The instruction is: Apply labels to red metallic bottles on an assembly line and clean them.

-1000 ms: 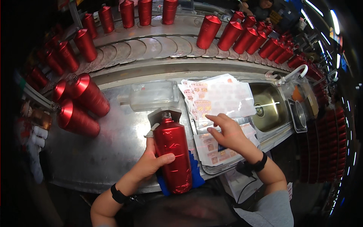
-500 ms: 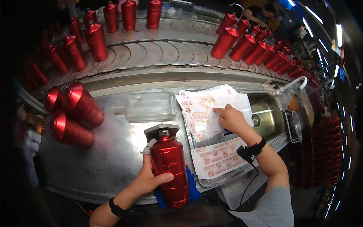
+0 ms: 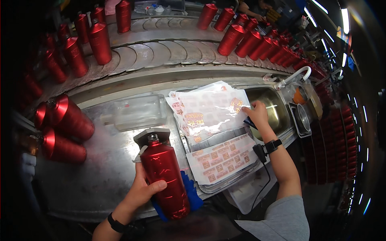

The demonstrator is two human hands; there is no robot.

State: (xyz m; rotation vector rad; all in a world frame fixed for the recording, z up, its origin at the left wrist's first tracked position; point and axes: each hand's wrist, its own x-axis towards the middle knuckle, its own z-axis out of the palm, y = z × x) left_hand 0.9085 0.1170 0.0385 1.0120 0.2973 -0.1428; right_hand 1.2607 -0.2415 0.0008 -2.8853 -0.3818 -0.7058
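We count one red bottle in hand, two more lying at the left, and one clear plastic box. We see two label sheets and one tap; the bottles on the belt are too crowded to count.

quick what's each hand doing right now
Left hand: closed around the red bottle lying on the metal table.
Right hand: open, fingers resting on the label sheets, holding nothing.

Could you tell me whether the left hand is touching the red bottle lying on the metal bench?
Touching. The head view shows the left hand wrapped around the red bottle, thumb across its front and fingers behind, with no gap between them.
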